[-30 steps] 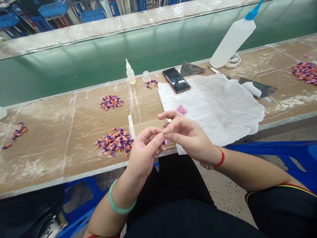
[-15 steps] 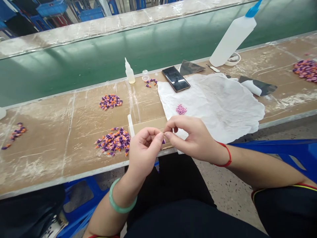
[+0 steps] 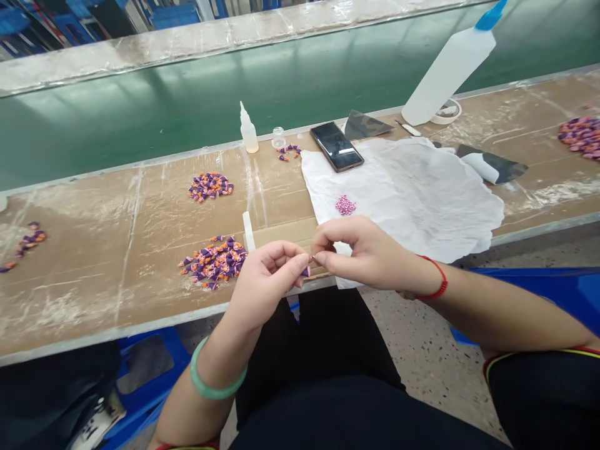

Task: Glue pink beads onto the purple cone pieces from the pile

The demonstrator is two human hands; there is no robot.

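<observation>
My left hand [image 3: 267,279] and my right hand [image 3: 363,253] meet fingertip to fingertip just over the bench's front edge. The left pinches a tiny purple piece [image 3: 306,271]. The right is also pinched shut against it; what it holds is too small to name. A heap of purple and orange pieces [image 3: 213,260] lies just left of my left hand. A small pile of pink bits [image 3: 345,205] sits on the crumpled white paper [image 3: 422,194] beyond my right hand.
A second purple-orange heap [image 3: 210,186] lies farther back, others at far left [image 3: 25,242] and far right [image 3: 581,134]. A small glue bottle [image 3: 248,130], a tiny jar [image 3: 278,137], a phone [image 3: 336,146], a big white squeeze bottle [image 3: 450,69] and a green belt [image 3: 187,106] stand behind.
My right hand's fingers, spread a second ago, have curled into a pinch against the left fingertips. Both hands have shifted slightly; the view has drifted a little.
</observation>
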